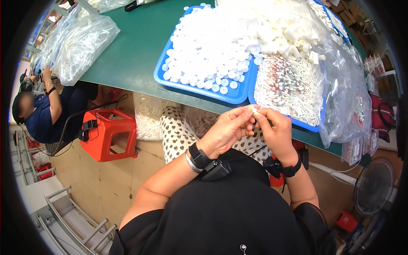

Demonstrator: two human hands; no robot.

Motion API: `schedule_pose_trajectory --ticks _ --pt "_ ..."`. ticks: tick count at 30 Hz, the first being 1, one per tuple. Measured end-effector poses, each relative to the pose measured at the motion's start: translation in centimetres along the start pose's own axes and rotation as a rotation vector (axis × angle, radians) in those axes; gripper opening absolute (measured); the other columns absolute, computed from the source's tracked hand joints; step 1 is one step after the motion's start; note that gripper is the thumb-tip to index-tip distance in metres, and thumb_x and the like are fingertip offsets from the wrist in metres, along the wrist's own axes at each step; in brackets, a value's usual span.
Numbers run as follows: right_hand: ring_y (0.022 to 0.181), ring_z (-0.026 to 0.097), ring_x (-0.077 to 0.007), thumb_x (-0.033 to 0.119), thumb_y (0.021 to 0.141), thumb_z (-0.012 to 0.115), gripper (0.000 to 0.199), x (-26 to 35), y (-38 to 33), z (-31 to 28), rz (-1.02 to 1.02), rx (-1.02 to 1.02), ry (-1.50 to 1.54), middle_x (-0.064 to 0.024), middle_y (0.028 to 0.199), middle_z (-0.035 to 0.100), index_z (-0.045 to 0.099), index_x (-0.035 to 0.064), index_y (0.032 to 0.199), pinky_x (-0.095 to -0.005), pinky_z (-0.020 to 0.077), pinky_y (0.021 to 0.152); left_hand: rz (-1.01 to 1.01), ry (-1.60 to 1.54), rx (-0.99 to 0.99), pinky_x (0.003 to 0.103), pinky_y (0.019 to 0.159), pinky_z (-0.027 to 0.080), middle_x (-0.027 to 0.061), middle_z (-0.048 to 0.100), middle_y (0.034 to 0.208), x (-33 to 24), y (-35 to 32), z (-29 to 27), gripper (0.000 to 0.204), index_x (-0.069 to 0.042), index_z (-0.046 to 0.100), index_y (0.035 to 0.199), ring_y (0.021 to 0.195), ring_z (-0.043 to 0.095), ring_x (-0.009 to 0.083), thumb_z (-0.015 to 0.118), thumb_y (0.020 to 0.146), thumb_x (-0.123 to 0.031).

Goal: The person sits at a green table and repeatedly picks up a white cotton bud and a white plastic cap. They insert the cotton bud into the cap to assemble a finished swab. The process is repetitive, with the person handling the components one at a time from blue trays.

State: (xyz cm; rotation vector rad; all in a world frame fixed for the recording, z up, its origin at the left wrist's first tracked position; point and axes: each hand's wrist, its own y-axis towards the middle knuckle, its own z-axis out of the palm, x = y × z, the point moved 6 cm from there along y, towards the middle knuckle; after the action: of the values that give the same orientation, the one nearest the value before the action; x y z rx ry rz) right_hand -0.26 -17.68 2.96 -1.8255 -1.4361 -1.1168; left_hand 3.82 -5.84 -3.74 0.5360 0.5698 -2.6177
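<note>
My left hand (227,129) and my right hand (277,132) meet in front of the table's near edge, fingertips pinched together. Between them is a small white piece (254,109), mostly hidden by the fingers; its exact kind does not show. Just beyond my hands stands a blue tray (243,100) heaped with small white round discs (212,55). To its right a second blue tray (313,126) holds many thin white stick-like parts (289,85), some with reddish bits. Behind those lie cream-white short cylindrical pieces (293,38).
Clear plastic bags lie on the green table (127,55), one bag (87,46) at the left and another (346,97) at the right. A red stool (108,135) stands on the floor, near a seated person (46,110). At the right is a black fan (374,186).
</note>
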Motion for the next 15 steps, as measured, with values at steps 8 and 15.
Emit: schedule_pose_trajectory --ticks 8,15 --pt "0.076 0.064 -0.0281 0.009 0.088 0.065 0.009 1.0 2.4 -2.1 -0.315 -0.105 -0.411 -0.0110 0.086 0.069 0.070 0.0041 0.094 -0.0366 0.0503 0.068 0.186 0.094 -0.142 0.024 0.078 0.052 0.0006 0.061 0.093 -2.5 -0.4 -0.3 0.034 0.000 0.060 0.120 0.081 0.059 0.0080 0.056 0.102 -0.029" --pt "0.082 0.057 -0.0228 0.005 0.072 0.058 0.011 0.7 4.5 -0.6 -0.605 0.018 -0.991 -0.0058 0.079 0.058 0.063 0.0073 0.081 -0.0342 0.0452 0.073 0.183 0.113 -0.173 0.030 0.088 0.056 0.0127 0.066 0.111 -2.4 -0.5 -0.3 0.039 0.001 0.056 0.123 0.097 0.066 0.0166 0.054 0.102 -0.032"
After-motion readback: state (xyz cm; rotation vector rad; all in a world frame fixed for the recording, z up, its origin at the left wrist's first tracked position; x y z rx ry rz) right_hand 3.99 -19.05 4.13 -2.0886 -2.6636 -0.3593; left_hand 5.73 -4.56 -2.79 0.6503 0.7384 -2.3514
